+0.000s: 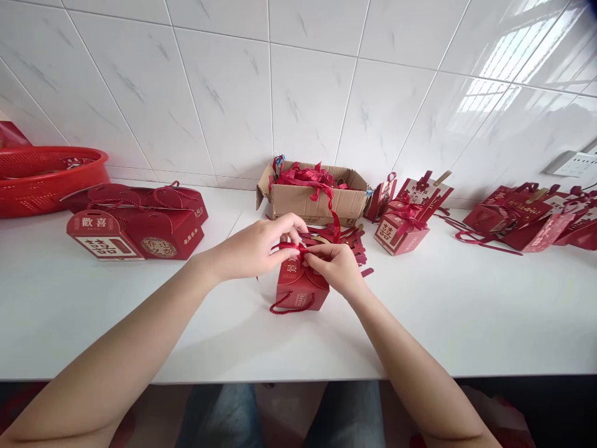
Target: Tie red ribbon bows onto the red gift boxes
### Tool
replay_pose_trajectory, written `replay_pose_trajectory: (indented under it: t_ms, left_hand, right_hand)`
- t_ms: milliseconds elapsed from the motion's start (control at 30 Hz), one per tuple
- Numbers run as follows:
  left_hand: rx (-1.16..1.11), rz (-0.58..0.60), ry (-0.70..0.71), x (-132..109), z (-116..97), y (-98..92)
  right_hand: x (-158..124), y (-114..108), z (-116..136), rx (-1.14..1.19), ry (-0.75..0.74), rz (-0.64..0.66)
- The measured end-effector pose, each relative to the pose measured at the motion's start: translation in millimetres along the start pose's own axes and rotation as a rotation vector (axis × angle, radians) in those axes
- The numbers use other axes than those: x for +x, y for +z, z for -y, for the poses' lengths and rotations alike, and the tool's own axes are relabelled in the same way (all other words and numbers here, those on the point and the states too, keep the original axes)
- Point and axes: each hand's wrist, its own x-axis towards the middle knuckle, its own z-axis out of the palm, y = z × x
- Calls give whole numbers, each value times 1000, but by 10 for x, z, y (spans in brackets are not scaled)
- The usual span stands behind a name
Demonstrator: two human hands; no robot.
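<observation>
A small red gift box (298, 287) with a rope handle hanging at its front stands on the white counter (466, 311) in front of me. My left hand (259, 244) pinches a red ribbon (290, 247) at the top of the box. From the right, my right hand (336, 265) is closed on the same ribbon and touches the box's top flaps. Both hands meet over the box's top.
Behind the box stands an open cardboard carton (311, 200) full of red ribbons. Larger red gift boxes (140, 225) and a red plastic basket (41, 177) are at the left. Several small red boxes (403, 227) and flat red pieces (536, 218) lie at the right, against the tiled wall.
</observation>
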Motion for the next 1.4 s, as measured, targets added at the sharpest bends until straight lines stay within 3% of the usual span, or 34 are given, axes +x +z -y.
replay_pose_trajectory:
  t_ms: [200,300,367,400,567,767,967,1233,1400]
  left_hand:
    - [110,-36,173,414,-32,101]
    - [182,-231,169,469,37,184]
    - [121,-391,82,399,90,213]
    - [53,-412,23,344,116,222]
    - [-271,-161,-92,94,243,315]
    - [-449,-246,-113,37,335,512]
    - [-556,-241,-147,-3,309,580]
    - [-574,-267,-140,-35,313,618]
    - [-471,-311,-42,-85,310,623]
  right_hand:
    - [-23,-20,-8,-63,-172,94]
    - [-8,-25,-37,-49,-164,67]
    - [3,-19,-55,-27,-160,65]
    - [6,-16,-63,-11,-156,69]
    - [-2,14,-89,17,-151,49]
    - [-19,94,-136,164,-133,-89]
    - [-48,137,-143,185,-188,-115]
    - [-43,140,-143,120,-188,-125]
    - [-67,132,-124,60,-185,-158]
